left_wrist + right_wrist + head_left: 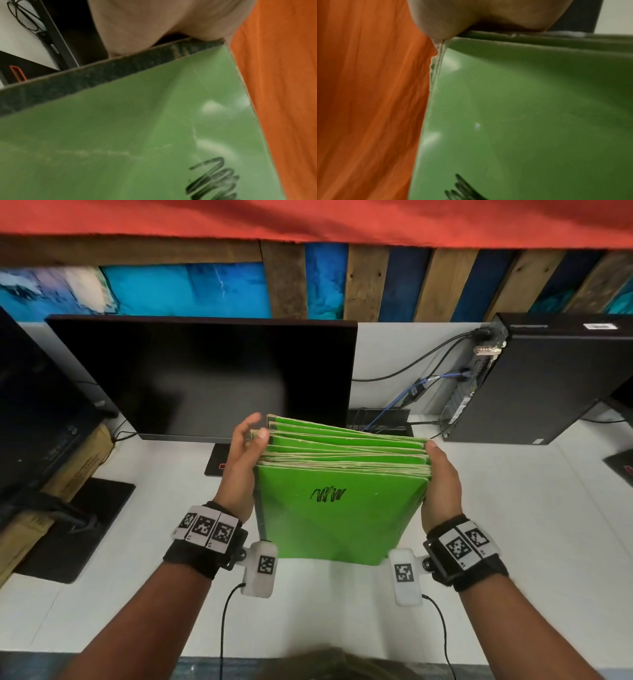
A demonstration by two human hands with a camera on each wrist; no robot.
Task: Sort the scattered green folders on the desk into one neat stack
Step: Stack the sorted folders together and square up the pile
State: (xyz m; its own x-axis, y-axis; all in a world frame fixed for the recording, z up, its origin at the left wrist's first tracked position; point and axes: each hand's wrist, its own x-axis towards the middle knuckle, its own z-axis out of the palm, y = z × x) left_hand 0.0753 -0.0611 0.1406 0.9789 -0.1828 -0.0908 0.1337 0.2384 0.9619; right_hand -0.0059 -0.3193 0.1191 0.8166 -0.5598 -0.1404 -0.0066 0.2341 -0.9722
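A bundle of several green folders (pixel 337 508) stands on edge on the white desk (pixel 513 525), its top edges fanned unevenly toward the monitor. The front cover carries a black scribble. My left hand (pixel 245 460) grips the left side, thumb over the top corners. My right hand (pixel 440 484) clasps the right side, thumb at the upper corner. In the left wrist view my palm (pixel 154 20) sits against the folders' edge (pixel 120 135). The right wrist view shows the same from the other side, palm (pixel 488 13) on the green cover (pixel 522 108).
A dark monitor (pixel 205 378) stands just behind the folders, with a second screen (pixel 34 412) and a cardboard box (pixel 68 467) at the left. A black computer tower (pixel 548 378) with cables (pixel 411 392) lies at the right. Orange fabric (pixel 283 94) fills part of both wrist views.
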